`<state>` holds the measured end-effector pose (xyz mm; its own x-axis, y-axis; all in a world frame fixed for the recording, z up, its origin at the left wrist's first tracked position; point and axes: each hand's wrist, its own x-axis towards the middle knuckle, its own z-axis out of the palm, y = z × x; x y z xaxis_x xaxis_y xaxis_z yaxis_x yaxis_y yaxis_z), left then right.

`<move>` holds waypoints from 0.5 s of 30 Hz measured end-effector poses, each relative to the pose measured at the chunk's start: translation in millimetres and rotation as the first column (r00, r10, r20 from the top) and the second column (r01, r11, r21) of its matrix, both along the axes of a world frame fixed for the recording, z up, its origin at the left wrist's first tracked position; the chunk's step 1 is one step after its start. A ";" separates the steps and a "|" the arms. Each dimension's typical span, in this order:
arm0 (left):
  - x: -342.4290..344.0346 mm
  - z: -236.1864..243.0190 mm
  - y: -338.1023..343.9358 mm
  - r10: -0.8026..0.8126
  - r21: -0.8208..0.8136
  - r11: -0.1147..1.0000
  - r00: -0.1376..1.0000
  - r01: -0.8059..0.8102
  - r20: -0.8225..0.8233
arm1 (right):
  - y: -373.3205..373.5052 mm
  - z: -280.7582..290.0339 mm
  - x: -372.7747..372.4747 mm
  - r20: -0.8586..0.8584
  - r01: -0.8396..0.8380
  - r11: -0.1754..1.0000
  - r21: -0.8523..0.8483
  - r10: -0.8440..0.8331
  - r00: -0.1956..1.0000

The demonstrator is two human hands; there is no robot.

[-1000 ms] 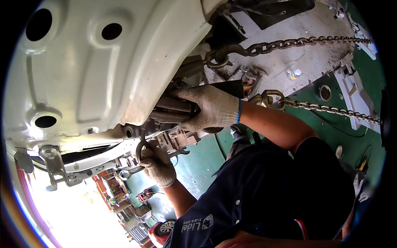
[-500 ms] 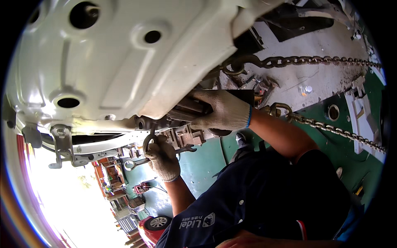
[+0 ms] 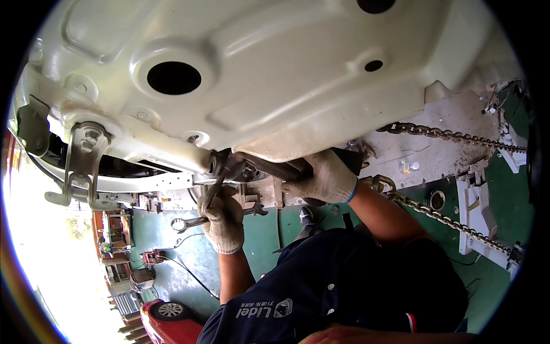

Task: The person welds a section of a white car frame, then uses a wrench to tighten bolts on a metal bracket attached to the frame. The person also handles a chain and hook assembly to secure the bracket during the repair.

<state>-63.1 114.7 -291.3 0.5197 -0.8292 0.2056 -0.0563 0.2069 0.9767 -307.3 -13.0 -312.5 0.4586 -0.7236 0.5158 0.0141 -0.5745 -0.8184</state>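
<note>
In a knitted glove, my left hand (image 3: 222, 221) is closed around a combination wrench (image 3: 192, 223). Its ring end sticks out to the left and its open end to the right. A second dark wrench-like tool (image 3: 214, 192) rises from the same fingers to a bolted joint (image 3: 229, 166) under the car body. My right hand (image 3: 326, 179), also gloved, grips a dark metal clamp block (image 3: 278, 168) against the lower edge of the white car underbody (image 3: 298, 97). Its fingertips are partly hidden behind the block.
A bracket (image 3: 87, 160) hangs at the left of the underbody. To the right run an upper chain (image 3: 441, 133) and a lower chain (image 3: 441, 218) with a hook. A tin can (image 3: 436, 199) and a small bottle (image 3: 409, 167) stand beyond. A red car (image 3: 172, 321) is at the lower left.
My view has shifted, so the underbody fills more of the upper picture and the chains sit lower. Both hands keep their grips. The tool in my left hand stands more upright at the joint.
</note>
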 end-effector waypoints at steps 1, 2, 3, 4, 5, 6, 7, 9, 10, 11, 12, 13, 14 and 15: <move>-1.1 2.3 -1.4 0.000 0.002 1.000 1.000 0.000 0.001 | -0.4 -2.0 0.6 -0.011 0.005 1.000 0.024 -0.004 1.000; -3.4 3.3 -2.2 0.013 -0.004 1.000 1.000 -0.013 -0.001 | -1.5 -4.0 1.5 -0.011 0.004 0.999 0.046 -0.004 1.000; -5.7 3.6 -3.0 0.021 -0.004 1.000 1.000 -0.021 -0.009 | -3.1 -5.8 2.7 -0.013 -0.003 0.999 0.043 0.003 1.000; -7.6 3.4 -3.4 0.028 -0.010 1.000 0.999 -0.028 -0.018 | -5.3 -7.4 4.7 -0.011 -0.004 0.999 0.039 0.005 1.000; -8.6 3.2 -2.9 0.036 -0.015 0.999 0.999 -0.036 -0.026 | -5.4 -8.7 6.3 0.019 -0.057 0.991 0.119 0.055 0.998; -8.3 3.0 -2.3 0.029 -0.018 0.999 0.999 -0.030 -0.021 | -6.2 -9.8 8.1 -0.018 -0.040 0.997 0.059 0.041 0.999; -8.0 1.9 -1.6 0.022 -0.021 1.000 1.000 -0.022 -0.016 | -6.2 -10.5 9.2 -0.020 -0.057 0.996 0.075 0.058 0.998; -4.8 0.0 0.1 0.021 -0.005 1.000 1.000 -0.021 -0.022 | -5.1 -11.8 10.9 -0.022 -0.094 0.990 0.102 0.096 0.995; -3.2 -1.4 1.1 -0.024 -0.012 1.000 1.000 0.023 -0.018 | -4.7 -12.5 11.6 -0.029 -0.105 0.989 0.108 0.108 0.994; 0.2 -1.5 2.4 -0.070 -0.001 0.998 0.997 0.070 -0.019 | -3.2 -13.3 12.2 -0.034 -0.116 0.987 0.113 0.120 0.992; 2.1 -2.6 3.3 -0.102 -0.003 0.995 0.995 0.102 -0.021 | -3.1 -14.2 12.5 -0.043 -0.120 0.986 0.113 0.125 0.991; 4.0 -3.7 4.1 -0.117 0.005 0.993 0.993 0.117 -0.026 | -2.4 -15.1 12.7 -0.050 -0.123 0.986 0.113 0.130 0.990; 5.1 -5.3 4.2 -0.115 0.000 0.993 0.993 0.115 -0.033 | -2.9 -16.1 12.5 -0.070 -0.113 0.989 0.092 0.120 0.990; 5.6 -6.2 5.9 -0.117 0.001 0.993 0.993 0.117 -0.034 | -3.5 -16.9 12.0 -0.102 -0.101 0.994 0.048 0.105 0.989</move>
<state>-57.6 120.6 -297.5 0.4254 -0.8855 0.1867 0.0012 0.2068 0.9784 -295.3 -16.4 -329.5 0.5816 -0.6900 0.4308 -0.0152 -0.5387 -0.8423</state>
